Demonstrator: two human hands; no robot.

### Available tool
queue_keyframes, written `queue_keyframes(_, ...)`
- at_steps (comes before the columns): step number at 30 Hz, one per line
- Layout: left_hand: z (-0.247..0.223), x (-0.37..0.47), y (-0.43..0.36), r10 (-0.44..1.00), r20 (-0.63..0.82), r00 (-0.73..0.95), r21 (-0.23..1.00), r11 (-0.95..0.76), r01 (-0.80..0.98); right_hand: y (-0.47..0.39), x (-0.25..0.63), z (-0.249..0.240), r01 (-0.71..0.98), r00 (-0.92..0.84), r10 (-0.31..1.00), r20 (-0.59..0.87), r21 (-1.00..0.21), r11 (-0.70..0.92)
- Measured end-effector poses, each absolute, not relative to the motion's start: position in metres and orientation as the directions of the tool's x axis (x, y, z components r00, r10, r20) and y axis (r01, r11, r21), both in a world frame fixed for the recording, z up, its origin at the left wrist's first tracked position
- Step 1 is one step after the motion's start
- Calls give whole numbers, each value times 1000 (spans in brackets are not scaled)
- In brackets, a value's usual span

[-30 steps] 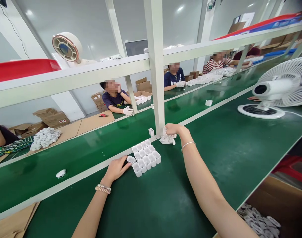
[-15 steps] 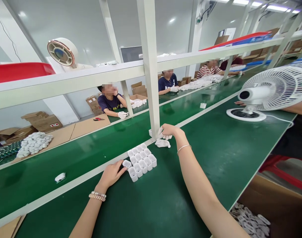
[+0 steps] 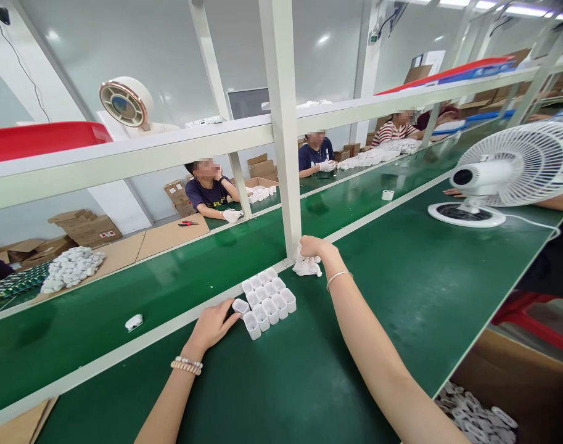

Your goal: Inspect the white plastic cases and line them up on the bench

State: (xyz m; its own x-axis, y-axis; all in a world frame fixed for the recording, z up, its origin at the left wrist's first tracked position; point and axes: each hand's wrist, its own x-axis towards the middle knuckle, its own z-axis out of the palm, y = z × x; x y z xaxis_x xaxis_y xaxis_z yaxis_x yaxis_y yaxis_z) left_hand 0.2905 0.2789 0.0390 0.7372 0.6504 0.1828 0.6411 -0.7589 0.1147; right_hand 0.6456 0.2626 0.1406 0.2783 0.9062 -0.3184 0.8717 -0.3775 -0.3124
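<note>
White cups (image 3: 269, 307), open tops up, sit in tight rows on the green table (image 3: 392, 271)! At their left edge, the left hand (image 3: 213, 327) has thumb and forefinger spread around the end cup (image 3: 240, 306) (squeezing it or not, I can't tell). Farther away and to the right, the right hand (image 3: 314, 246) is closed on crumpled white cloth (image 3: 308, 267), just beside the upright post (image 3: 287, 166).

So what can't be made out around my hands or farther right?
All in the head view:
Right hand: fingertips hidden behind the hand itself, at the crumpled white bundle.
White cups: insides too small to make out.
Box of loose parts: cut off by the bottom and right edges.
Co-worker's arm: partly hidden by the white fan.
</note>
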Motion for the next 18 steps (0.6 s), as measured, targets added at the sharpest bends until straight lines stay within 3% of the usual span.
queue_keyframes(9,42,292,277,667,192,720,132,-745,654,265,643,133,871,268,916,-298,-331,-363)
queue_keyframes(18,43,291,274,571,265,777,63,-815,577,262,638,142,871,303,896,-326,-287,-399)
